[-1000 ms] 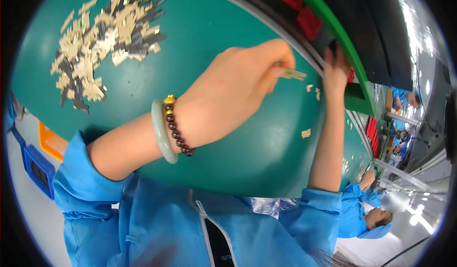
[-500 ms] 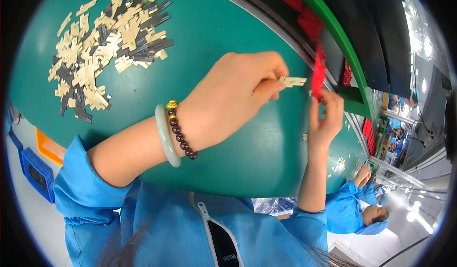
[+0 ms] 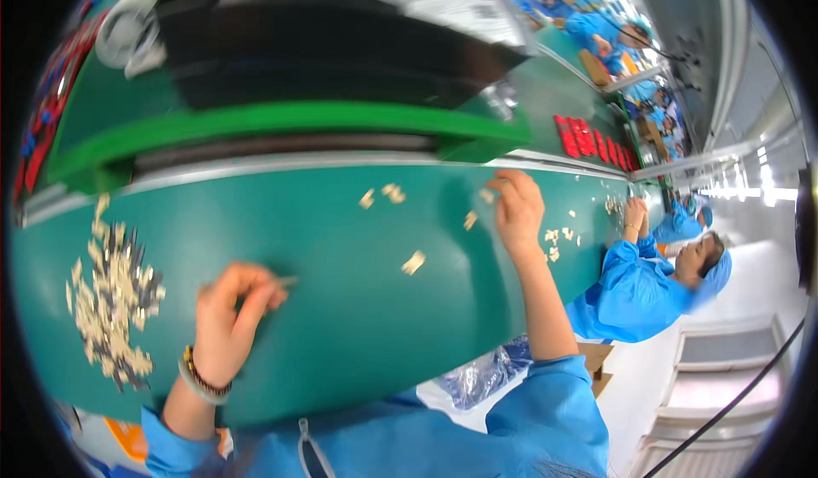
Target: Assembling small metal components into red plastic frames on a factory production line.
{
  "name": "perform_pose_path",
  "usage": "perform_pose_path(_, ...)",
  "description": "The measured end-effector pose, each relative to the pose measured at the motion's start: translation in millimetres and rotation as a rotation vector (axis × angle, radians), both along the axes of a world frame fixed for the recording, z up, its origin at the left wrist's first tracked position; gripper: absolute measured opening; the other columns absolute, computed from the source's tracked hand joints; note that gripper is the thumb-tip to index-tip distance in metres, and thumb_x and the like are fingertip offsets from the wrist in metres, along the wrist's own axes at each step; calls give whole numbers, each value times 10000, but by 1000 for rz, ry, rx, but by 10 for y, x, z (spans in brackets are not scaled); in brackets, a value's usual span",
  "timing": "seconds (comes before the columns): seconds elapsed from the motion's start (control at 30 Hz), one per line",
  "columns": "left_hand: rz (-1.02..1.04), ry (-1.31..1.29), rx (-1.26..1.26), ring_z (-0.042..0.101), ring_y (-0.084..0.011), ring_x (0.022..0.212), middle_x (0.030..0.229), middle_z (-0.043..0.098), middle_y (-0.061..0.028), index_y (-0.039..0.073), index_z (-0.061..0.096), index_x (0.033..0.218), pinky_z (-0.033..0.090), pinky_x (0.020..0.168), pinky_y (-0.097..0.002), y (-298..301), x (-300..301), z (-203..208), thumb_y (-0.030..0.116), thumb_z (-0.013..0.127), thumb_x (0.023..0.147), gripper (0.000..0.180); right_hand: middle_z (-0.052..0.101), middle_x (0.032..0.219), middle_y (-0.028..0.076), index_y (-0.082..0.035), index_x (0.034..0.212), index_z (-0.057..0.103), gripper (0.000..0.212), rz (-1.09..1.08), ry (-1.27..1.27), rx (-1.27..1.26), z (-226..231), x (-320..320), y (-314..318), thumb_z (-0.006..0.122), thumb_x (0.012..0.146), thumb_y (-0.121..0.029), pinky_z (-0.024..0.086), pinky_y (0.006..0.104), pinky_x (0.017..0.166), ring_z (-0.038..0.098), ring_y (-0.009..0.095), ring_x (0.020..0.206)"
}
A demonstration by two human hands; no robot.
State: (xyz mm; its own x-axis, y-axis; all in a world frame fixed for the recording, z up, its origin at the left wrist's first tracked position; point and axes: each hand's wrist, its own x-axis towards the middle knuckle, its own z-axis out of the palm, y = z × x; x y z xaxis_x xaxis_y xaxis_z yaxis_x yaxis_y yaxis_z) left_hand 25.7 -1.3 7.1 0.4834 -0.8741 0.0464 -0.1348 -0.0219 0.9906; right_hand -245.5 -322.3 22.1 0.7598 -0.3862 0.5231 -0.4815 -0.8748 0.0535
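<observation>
My left hand (image 3: 234, 308), with a bead bracelet and a pale bangle at the wrist, pinches a thin strip (image 3: 288, 281) above the green tabletop. The strip shows almost edge-on and blurred. To its left lies a heap of flat cream-and-black strips (image 3: 115, 299). Farther right, my right hand (image 3: 518, 210) is raised near the table's far side, its fingers curled together. A small cream scrap (image 3: 486, 195) shows at its fingertips; blur hides whether they grip it.
Several cream scraps (image 3: 413, 262) are scattered across the green table (image 3: 341, 333). A green frame (image 3: 298, 120) runs along the far edge, with a black panel (image 3: 332, 43) behind it. Red parts (image 3: 588, 137) stand in a row at far right. A co-worker in blue (image 3: 635, 286) sits to the right.
My view has swung round. My hands have moved well apart; the right has left the red part it was touching. The left still pinches its strip.
</observation>
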Motion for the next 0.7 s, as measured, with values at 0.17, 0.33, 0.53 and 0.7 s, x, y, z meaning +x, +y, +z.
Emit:
perform_pose_path(0.17, -35, 78, 139, 617, -90, 652, 750, 666, -61, -3, 563, 883, 481, 560, -215, -103, 4, -162, 5, 548, 915, 36, 511, 1339, 129, -103, 1242, 552, 549, -637, -28, -68, -325, -1266, -1365, 539, 723, 76, 414, 409, 948, 500, 312, 1204)
perform_pose_path(0.33, -65, -4, 280, 619, -93, 649, 757, 666, -49, 21, 579, 898, 493, 557, -233, -100, 0, -92, 51, 569, 921, 39, 487, 1385, 178, -126, 1366, 476, 693, -675, -189, -117, -753, -1646, -2439, 586, 699, 24, 391, 440, 1035, 493, 359, 1241)
perform_pose_path(0.53, -136, -240, 146, 651, -201, 727, 842, 668, -78, 54, 591, 1020, 526, 667, -333, -204, -16, -222, 175, 564, 950, 142, 653, 1019, 166, -52, 1090, 630, 265, -726, 174, -98, -794, -1932, -2809, 505, 860, -93, 489, 437, 788, 628, 339, 923)
perform_pose_path(0.7, -120, 268, 52, 614, -87, 709, 870, 676, -49, 32, 568, 1019, 499, 572, -226, -292, -9, -114, 150, 538, 972, 130, 599, 979, 178, 16, 1129, 567, 282, -328, -298, -50, -643, -1361, -1689, 574, 847, 3, 448, 407, 828, 566, 341, 897)
